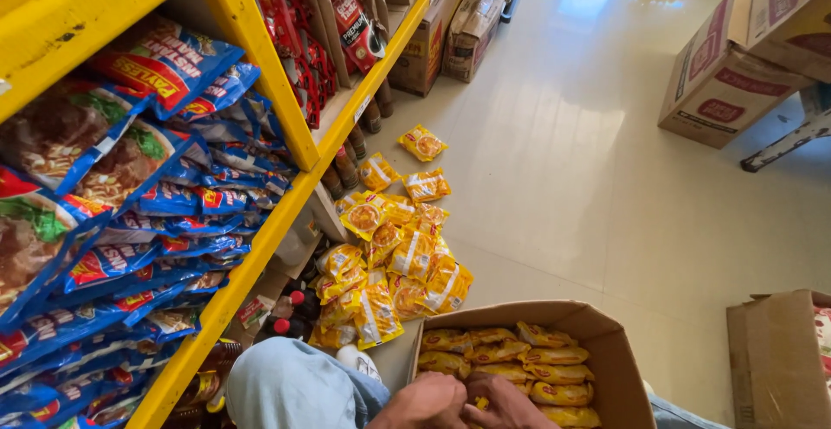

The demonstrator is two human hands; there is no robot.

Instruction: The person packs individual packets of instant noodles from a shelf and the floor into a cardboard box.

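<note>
Yellow noodle packets (pixel 519 368) fill the open cardboard box (pixel 606 342), directly under both hands. The left hand (pixel 426 401) and right hand (pixel 506 405), knuckles up, side by side and touching, dig in at its near edge; whether the fingers grip a packet cannot be told. Judging by this, packets are being taken out; lifting one clear comes next. More packets (pixel 389 256) lie on the floor beyond, beside the yellow shelf (pixel 260 238).

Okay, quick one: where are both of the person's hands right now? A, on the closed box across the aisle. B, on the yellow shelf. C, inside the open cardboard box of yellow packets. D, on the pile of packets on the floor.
C: the left hand and right hand are together at the near edge of the open box, down among its yellow packets.
</note>
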